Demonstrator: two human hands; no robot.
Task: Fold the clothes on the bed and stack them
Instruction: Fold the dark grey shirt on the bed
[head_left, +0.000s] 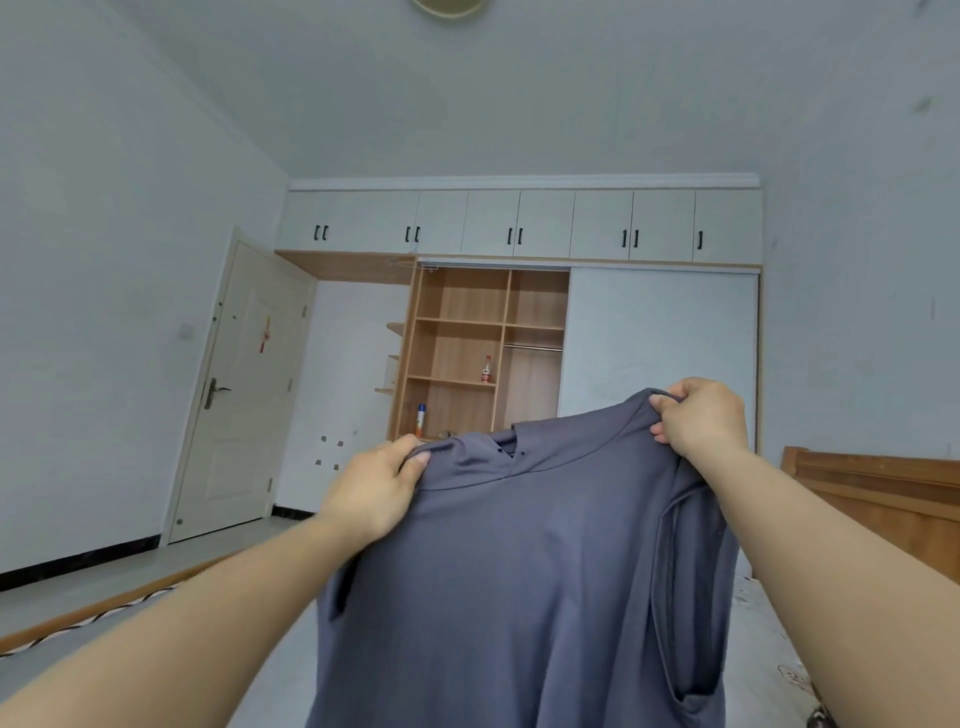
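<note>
Item: grey-blue shirt (519, 571), held up in the air before you, hanging down over the bed (769, 639). Your left hand (374, 488) pinches its left shoulder; your right hand (701, 415) grips the right shoulder, higher. Far behind: open wardrobe (467, 353), white door (244, 389) at left.

bed (769, 644): runs along the bottom of the view, near; its surface shows pale at lower right with a faint printed pattern, mostly hidden.
bed frame (88, 613): wooden edge at near left, with a dark-and-light patterned trim beside it.
floor (156, 566): pale grey, left of the bed, reaching to the far door.
wardrobe shelves (457, 353): far, open wooden compartments; a red-capped bottle (486, 370) stands on one shelf, a spray can (420, 420) on the lowest.
</note>
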